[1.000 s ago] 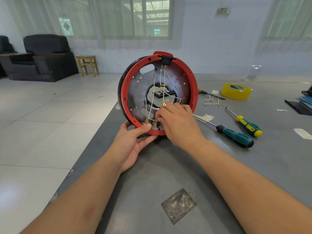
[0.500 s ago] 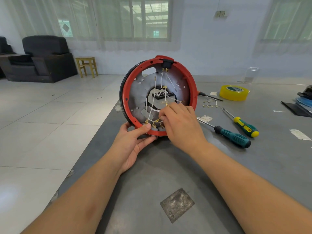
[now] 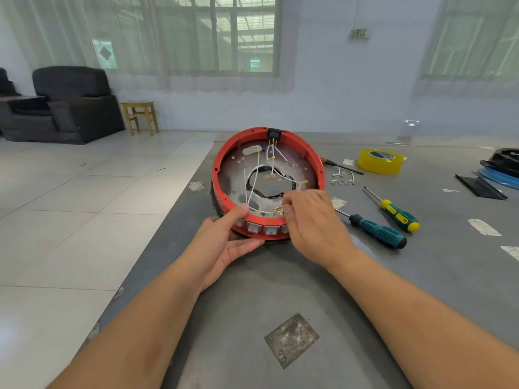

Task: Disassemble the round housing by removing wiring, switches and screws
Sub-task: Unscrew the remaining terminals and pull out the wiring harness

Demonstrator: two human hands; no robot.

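Note:
The round housing has a red rim and a grey metal plate inside, and lies tilted open-side up on the grey table. White wires with brass terminals cross its inside, running from a black switch at the far rim. White rocker switches line the near rim. My left hand grips the near rim, thumb on top. My right hand pinches a wire terminal at the near inner rim.
Two screwdrivers lie right of the housing. Removed white wires, a third screwdriver's shaft and a yellow tape roll lie further back. Dark items sit at the far right edge. The table's left edge drops to tiled floor.
The housing has tipped from standing nearly upright down to lying flatter, so the white switches on its near rim show. Both hands kept their hold on it.

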